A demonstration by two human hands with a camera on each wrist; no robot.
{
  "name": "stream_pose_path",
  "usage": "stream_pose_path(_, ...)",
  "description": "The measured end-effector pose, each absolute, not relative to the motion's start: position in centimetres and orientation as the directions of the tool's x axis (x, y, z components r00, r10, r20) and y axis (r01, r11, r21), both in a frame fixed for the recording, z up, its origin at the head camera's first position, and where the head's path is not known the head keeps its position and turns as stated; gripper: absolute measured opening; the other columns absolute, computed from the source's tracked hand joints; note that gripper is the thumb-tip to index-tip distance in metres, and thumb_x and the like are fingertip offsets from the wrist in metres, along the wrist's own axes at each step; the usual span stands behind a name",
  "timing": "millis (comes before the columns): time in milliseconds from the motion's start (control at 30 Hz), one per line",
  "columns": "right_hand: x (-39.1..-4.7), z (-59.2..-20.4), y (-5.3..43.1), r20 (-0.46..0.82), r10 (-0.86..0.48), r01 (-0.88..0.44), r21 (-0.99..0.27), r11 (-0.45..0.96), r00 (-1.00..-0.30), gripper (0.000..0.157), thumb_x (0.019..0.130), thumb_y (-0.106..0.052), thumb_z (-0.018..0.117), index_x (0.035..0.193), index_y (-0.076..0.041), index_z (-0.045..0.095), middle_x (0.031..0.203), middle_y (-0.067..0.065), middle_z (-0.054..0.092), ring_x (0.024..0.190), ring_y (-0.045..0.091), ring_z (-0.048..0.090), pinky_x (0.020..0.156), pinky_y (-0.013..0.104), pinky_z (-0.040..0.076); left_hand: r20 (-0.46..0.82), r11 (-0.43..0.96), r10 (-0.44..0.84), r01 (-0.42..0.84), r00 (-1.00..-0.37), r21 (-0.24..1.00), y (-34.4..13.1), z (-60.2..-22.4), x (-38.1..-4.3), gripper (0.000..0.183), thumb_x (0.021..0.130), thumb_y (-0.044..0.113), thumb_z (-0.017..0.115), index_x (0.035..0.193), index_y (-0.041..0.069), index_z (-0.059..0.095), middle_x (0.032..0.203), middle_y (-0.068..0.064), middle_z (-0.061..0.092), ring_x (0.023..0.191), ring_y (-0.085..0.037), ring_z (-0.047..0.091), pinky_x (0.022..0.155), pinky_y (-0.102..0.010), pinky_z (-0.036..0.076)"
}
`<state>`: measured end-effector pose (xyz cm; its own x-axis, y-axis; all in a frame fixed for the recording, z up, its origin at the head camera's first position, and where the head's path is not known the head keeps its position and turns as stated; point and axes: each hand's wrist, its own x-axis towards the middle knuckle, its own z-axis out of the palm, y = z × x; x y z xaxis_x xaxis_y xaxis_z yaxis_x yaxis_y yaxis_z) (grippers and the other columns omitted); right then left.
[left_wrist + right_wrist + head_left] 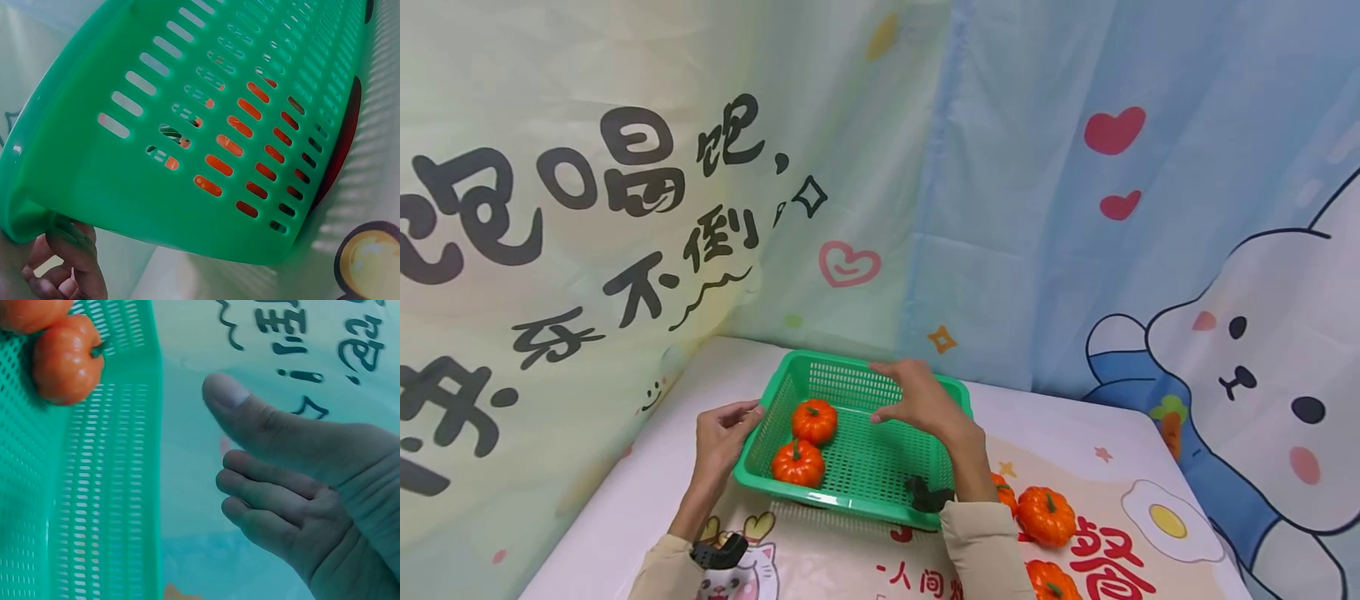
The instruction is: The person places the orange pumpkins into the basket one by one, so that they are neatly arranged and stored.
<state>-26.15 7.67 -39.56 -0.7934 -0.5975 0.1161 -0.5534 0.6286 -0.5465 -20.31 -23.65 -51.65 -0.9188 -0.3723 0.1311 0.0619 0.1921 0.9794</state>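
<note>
Bench [1060, 421] carries a green basket [850, 502], long axis approx. L to R. L hand [724, 437] grips the basket's left rim, fingers curled under it; R hand [921, 404] is up over the R half, thumb & fingers spread, nothing held. Loose pumpkins [1047, 517] lie outside, to the R & nearside of those fingers; R hand's closer, I'd say. Pumpkins inside [814, 422]: two, L half.

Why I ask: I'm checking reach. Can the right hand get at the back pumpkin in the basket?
Probably yes: the right hand is empty, raised near the open-topped basket, and nothing visible covers the back pumpkin.
</note>
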Motion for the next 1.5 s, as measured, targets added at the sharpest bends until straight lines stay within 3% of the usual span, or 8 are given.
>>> stream_pose_path(333, -24.2, -38.8, 11.2, 0.175, -0.514, -0.512, -0.570, 0.642, -0.840, 0.082, 0.085, -0.016, 0.095, 0.157, -0.005, 0.058, 0.159, 0.016, 0.060, 0.148, 0.039, 0.058, 0.114, 0.059, 0.053, 0.132, 0.214, -0.376, 0.053, -0.917, 0.975, -23.7, -51.6, -20.3, 0.028, 0.102, 0.017, 0.078, 0.121, -0.003, 0.081, 0.102, -0.018, 0.081, 0.077, -0.004, 0.066, 0.068, -0.018, 0.054)
stream_pose_path(467, -23.5, -39.2, 12.5, 0.227, -0.474, -0.512, -0.564, 0.648, -0.851, 0.079, 0.085, -0.015, 0.094, 0.156, -0.006, 0.060, 0.124, 0.017, 0.078, 0.119, 0.031, 0.073, 0.103, 0.051, 0.059, 0.115, 0.208, -0.377, 0.037, -0.919, 0.977, -23.7, -51.5, -20.3, 0.030, 0.103, 0.019, 0.077, 0.123, -0.003, 0.080, 0.103, -0.018, 0.081, 0.076, -0.004, 0.067, 0.068, -0.018, 0.056)
stream_pose_path(567, -23.0, -39.5, 13.5, 0.236, -0.441, -0.492, -0.562, 0.665, -0.866, 0.078, 0.086, -0.013, 0.094, 0.156, -0.006, 0.060, 0.084, 0.011, 0.069, 0.078, 0.020, 0.056, 0.091, 0.044, 0.052, 0.103, 0.208, -0.381, 0.023, -0.919, 0.978, -23.6, -51.5, -20.3, 0.029, 0.104, 0.018, 0.077, 0.123, -0.003, 0.080, 0.103, -0.016, 0.081, 0.077, -0.004, 0.067, 0.068, -0.018, 0.056)
stream_pose_path(767, -21.9, -40.4, 15.4, 0.255, -0.391, -0.466, -0.522, 0.714, -0.884, 0.075, 0.087, -0.015, 0.093, 0.153, -0.004, 0.062, 0.075, 0.004, 0.063, 0.102, 0.035, 0.069, 0.094, 0.047, 0.053, 0.097, 0.208, -0.385, 0.016, -0.918, 0.978, -23.5, -51.5, -20.2, 0.030, 0.103, 0.019, 0.077, 0.124, -0.003, 0.080, 0.098, -0.009, 0.081, 0.077, -0.005, 0.065, 0.069, -0.018, 0.054)
stream_pose_path(867, -21.4, -40.7, 16.3, 0.243, -0.359, -0.433, -0.527, 0.731, -0.901, 0.075, 0.087, -0.015, 0.093, 0.154, -0.005, 0.061, 0.064, -0.001, 0.051, 0.084, 0.033, 0.062, 0.082, 0.042, 0.049, 0.096, 0.214, -0.385, 0.012, -0.918, 0.977, -23.5, -51.5, -20.1, 0.030, 0.103, 0.019, 0.078, 0.124, -0.003, 0.080, 0.098, -0.009, 0.081, 0.078, -0.004, 0.066, 0.070, -0.018, 0.054)
stream_pose_path(1000, -21.0, -40.9, 17.3, 0.254, -0.332, -0.418, -0.522, 0.743, -0.908, 0.075, 0.088, -0.017, 0.093, 0.154, -0.004, 0.061, 0.084, 0.012, 0.073, 0.087, 0.034, 0.065, 0.086, 0.049, 0.057, 0.098, 0.230, -0.395, 0.004, -0.914, 0.973, -23.6, -51.5, -20.0, 0.030, 0.103, 0.018, 0.078, 0.124, -0.003, 0.080, 0.099, -0.010, 0.081, 0.078, -0.003, 0.065, 0.070, -0.017, 0.054)
stream_pose_path(1133, -20.5, -41.0, 18.5, 0.253, -0.284, -0.378, -0.533, 0.757, -0.925, 0.074, 0.089, -0.017, 0.091, 0.155, -0.003, 0.060, 0.142, 0.021, 0.072, 0.134, 0.046, 0.065, 0.108, 0.068, 0.053, 0.101, 0.248, -0.397, -0.001, -0.912, 0.969, -23.6, -51.5, -20.0, 0.030, 0.103, 0.019, 0.077, 0.124, -0.003, 0.080, 0.098, -0.009, 0.080, 0.078, -0.004, 0.064, 0.070, -0.017, 0.054)
stream_pose_path(1500, -19.5, -41.7, 21.5, 0.178, -0.198, -0.264, -0.535, 0.803, -0.964, 0.075, 0.092, -0.019, 0.090, 0.157, -0.004, 0.057, 0.148, 0.023, 0.068, 0.138, 0.051, 0.062, 0.108, 0.070, 0.052, 0.106, 0.252, -0.390, 0.005, -0.915, 0.968, -23.5, -51.3, -20.1, 0.031, 0.104, 0.019, 0.077, 0.125, -0.002, 0.080, 0.099, -0.011, 0.081, 0.078, -0.004, 0.064, 0.069, -0.018, 0.053)
